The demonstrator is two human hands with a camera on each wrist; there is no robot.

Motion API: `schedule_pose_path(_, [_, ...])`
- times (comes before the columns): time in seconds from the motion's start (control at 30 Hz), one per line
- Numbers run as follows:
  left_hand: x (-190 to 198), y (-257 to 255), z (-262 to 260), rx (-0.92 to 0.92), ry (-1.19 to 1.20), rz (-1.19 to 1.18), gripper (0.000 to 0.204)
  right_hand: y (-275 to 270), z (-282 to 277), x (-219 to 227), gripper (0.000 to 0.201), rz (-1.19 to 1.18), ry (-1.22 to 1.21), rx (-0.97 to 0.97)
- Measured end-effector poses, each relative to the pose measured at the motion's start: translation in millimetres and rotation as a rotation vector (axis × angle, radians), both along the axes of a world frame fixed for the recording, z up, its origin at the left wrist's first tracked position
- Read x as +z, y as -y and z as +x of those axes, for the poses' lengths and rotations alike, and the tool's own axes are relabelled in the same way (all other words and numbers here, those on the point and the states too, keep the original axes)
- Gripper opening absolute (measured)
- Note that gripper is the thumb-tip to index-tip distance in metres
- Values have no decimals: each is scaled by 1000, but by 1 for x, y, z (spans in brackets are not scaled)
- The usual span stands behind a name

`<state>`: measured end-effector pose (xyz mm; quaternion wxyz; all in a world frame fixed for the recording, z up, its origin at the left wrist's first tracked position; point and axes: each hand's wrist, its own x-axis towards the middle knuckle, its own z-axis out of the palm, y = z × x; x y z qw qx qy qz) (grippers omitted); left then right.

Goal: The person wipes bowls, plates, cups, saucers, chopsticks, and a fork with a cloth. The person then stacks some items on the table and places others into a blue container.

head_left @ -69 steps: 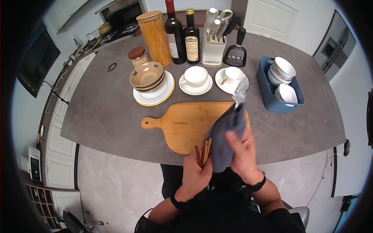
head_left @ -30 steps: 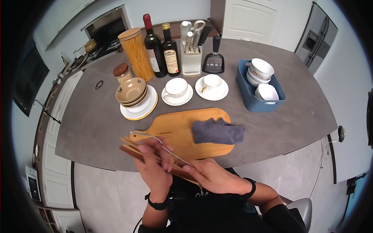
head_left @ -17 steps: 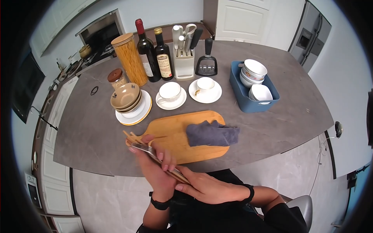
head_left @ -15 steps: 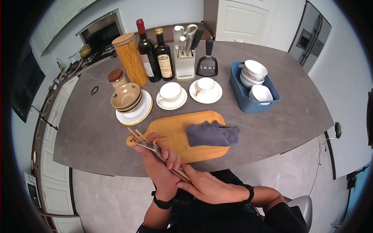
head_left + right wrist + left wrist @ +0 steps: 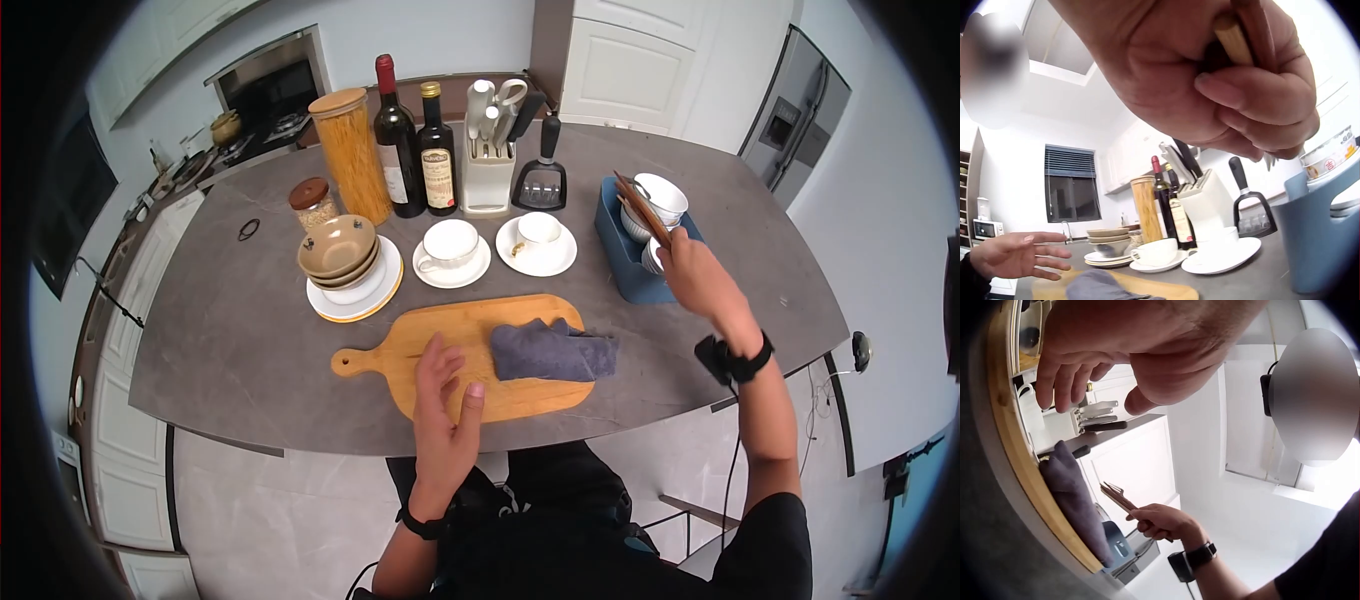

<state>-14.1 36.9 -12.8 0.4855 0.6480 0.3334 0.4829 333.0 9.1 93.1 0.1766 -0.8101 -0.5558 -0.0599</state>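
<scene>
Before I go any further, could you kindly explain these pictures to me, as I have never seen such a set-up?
There is no machine at work here: a person works bare-handed. The head view is filmed from the person's head, looking forward and down; the left and right wrist views are filmed from each wrist.

On the grey table are a wooden board with a grey-blue cloth on it, brown bowls stacked on plates, cups on saucers, bottles, a knife block and a blue bin holding white bowls.

The right hand grips a bundle of chopsticks, with what looks like a fork, at the bin. The left hand holds nothing; its fingers are extended near the board.
</scene>
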Motion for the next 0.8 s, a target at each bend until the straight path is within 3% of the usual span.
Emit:
schedule_pose_path(0.1, [-7, -4, -4, 93, -108, 50, 61, -27, 27, -1, 28, -200, 54, -59])
schedule_pose_path(0.17, [-17, -8, -7, 145, -141, 116, 59, -45, 41, -10, 31, -431, 206, 4])
schedule_pose_path(0.27, [-27, -12, -10, 248, -195, 214, 56, -64, 46, -17, 35, -593, 361, 178])
schedule_pose_path(0.37, [-29, -11, -11, 307, -216, 253, 52, -81, 46, -27, 39, -636, 426, 236])
schedule_pose_path(0.5, [-32, -13, -14, 334, -215, 287, 47, -90, 44, -38, 40, -554, 243, 121])
schedule_pose_path(0.57, [-34, -13, -15, 350, -196, 291, 45, -73, 20, -24, 44, -466, 120, -81])
schedule_pose_path(0.63, [-35, -12, -14, 362, -178, 298, 43, -69, 28, -33, 47, -388, 215, 7])
schedule_pose_path(0.8, [-36, -12, -15, 405, -234, 365, 37, -38, 1, -13, 39, -273, 193, -74])
